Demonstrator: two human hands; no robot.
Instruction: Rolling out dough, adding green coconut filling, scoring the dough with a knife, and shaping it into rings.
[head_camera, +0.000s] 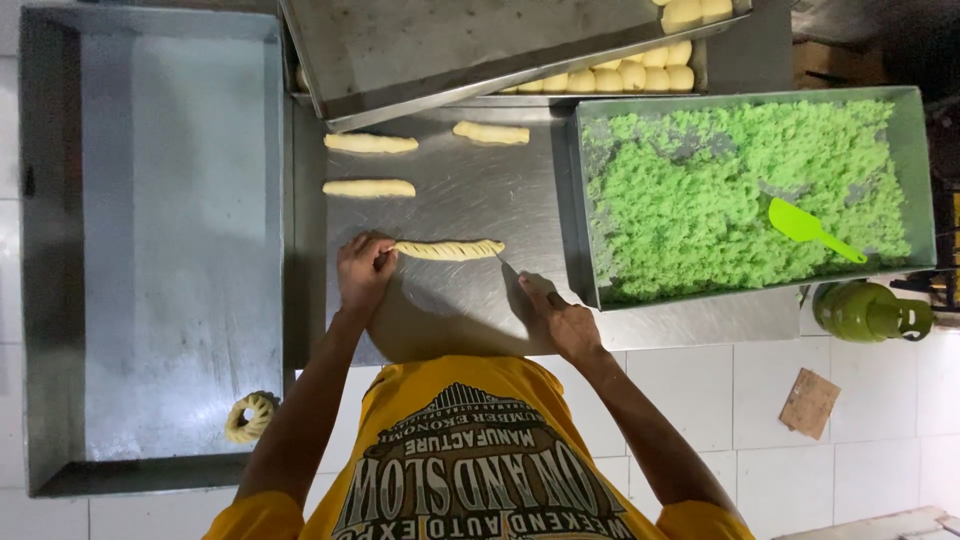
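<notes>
Now we see a large steel baking tray (150, 250) beyond our left fingers, a tray of green filling (700, 200) past our right fingers. Our left hand (362, 272) pinches the scored dough strip (450, 250) at its end; our right hand (555, 315) grips a small blade (503, 263), whose tip touches the strip's far end.

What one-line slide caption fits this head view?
Left hand pins a scored pale dough strip on the steel table; right hand holds a thin blade.
</notes>
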